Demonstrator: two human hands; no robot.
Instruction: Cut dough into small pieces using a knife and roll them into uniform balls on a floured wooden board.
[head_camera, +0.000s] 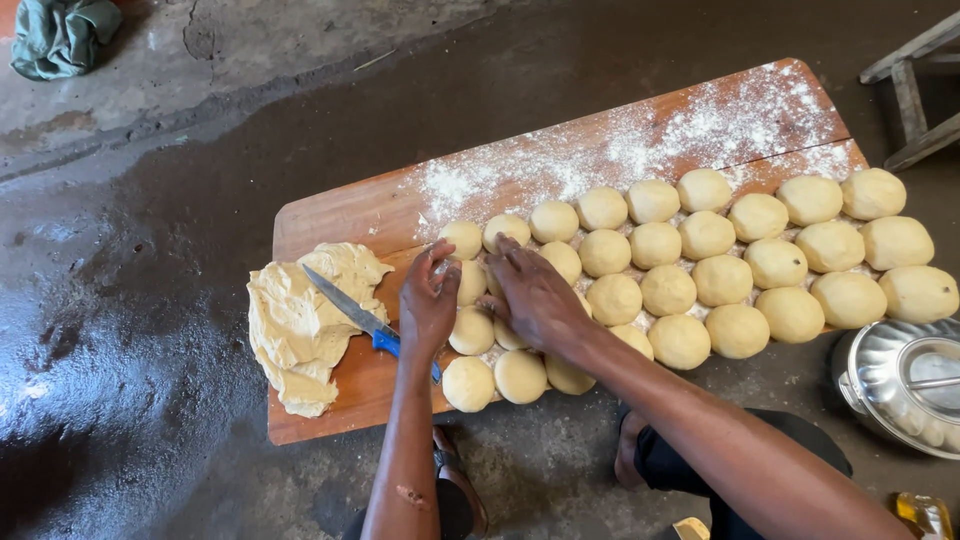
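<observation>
Head view, looking down on a long reddish-brown wooden board (340, 215) laid on a dark, wet concrete floor (150, 300). Both hands meet over the left end of the rows of pale round dough balls (700, 285) that fill the board's right half. The left hand (428, 300) is cupped, fingers curled together over one small pale dough ball (468, 283) lying just to the right of its fingertips; the right hand (535, 295) lies flat, fingers slightly spread and pointing toward the board's far edge, pressing on the balls beneath it. The ball between the hands is partly covered, so the exact hold cannot be told; both hands touch or adjoin it, the left being nearer. Behind the left wrist, toward the board's left end, a flattened slab of pale yellow dough (300, 320) overhangs the left edge, and a steel knife with a blue handle (355, 312) rests on it, its long axis running diagonally from the far left toward the near edge. White flour (640, 140) dusts the far right corner. A lidded metal pot (900, 385) stands off the near right corner.
</observation>
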